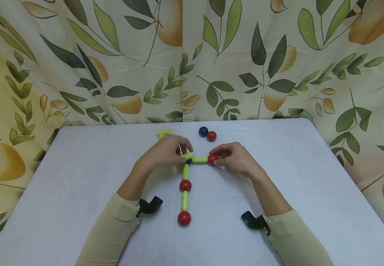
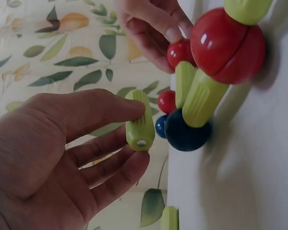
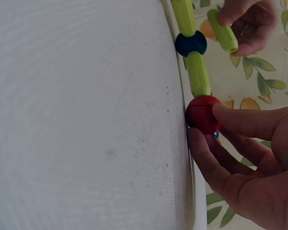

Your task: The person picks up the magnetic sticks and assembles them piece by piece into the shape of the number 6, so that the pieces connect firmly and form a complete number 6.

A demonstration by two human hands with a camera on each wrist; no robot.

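My left hand point(image 1: 165, 151) pinches a yellow-green ridged rod point(image 2: 140, 124) between thumb and fingers, with a small hole showing in the rod's end. The rod is held over a dark blue ball point(image 2: 187, 132), a corner piece of a ball-and-rod shape on the table. From that ball one rod point(image 1: 200, 159) runs right to a red ball point(image 1: 212, 159), which my right hand point(image 1: 235, 159) grips with thumb and fingertips. Another rod point(image 1: 186, 171) runs toward me to a middle red ball point(image 1: 185, 185), then a further rod point(image 1: 185, 200) and an end red ball point(image 1: 184, 218).
Behind the hands, a loose blue ball point(image 1: 203, 131) and a loose red ball point(image 1: 211, 136) lie side by side. Spare yellow-green rods point(image 1: 164, 132) lie near the back edge, partly hidden by the left hand. A leaf-patterned curtain point(image 1: 231, 74) hangs behind the white table point(image 1: 78, 166).
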